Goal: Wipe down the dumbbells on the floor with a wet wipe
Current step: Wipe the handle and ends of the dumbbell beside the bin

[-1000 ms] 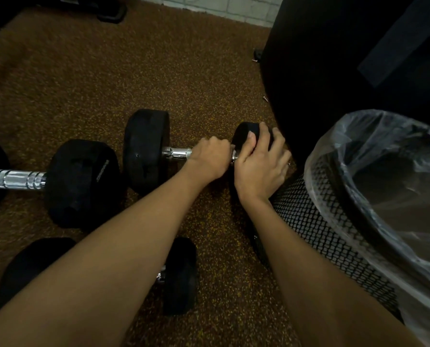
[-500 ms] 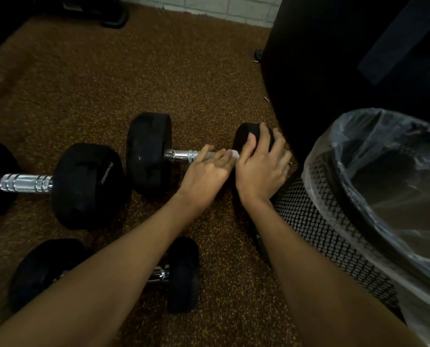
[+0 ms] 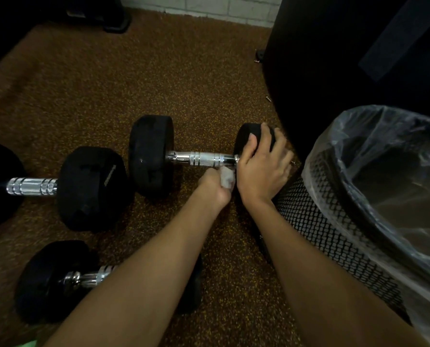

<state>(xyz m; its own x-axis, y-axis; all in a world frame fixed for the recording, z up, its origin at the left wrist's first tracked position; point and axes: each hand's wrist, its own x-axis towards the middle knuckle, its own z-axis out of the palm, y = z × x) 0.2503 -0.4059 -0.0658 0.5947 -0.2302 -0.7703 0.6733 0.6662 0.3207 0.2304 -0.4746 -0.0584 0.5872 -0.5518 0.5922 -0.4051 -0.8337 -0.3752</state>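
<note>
A: Where does the dumbbell [image 3: 201, 159] lie, and which way does it point?

B: It lies on the brown speckled floor [image 3: 96, 91]. Its long axis goes from left to right across the view, and the chrome handle is level. The left head is just beside one head of a second dumbbell [image 3: 91, 189]. The right head is near the mesh bin [image 3: 316, 229].

A: What does the right hand [image 3: 261, 171] do?

B: It holds the right head from above. The thumb is on the inner face, and the fingers [image 3: 280, 150] are bent over the top, a little spread. They look blurred.

A: And the left hand [image 3: 215, 190]?

B: Its fingers are curled round a crumpled white wet wipe [image 3: 227, 177]. The wipe is just under the right end of the handle. Whether it touches the metal, I cannot tell.

A: What else is there?

B: A third dumbbell [image 3: 58, 281] lies nearer, partly hidden by the left forearm, and also points left to right. The bin has a clear plastic liner [image 3: 384, 151].
</note>
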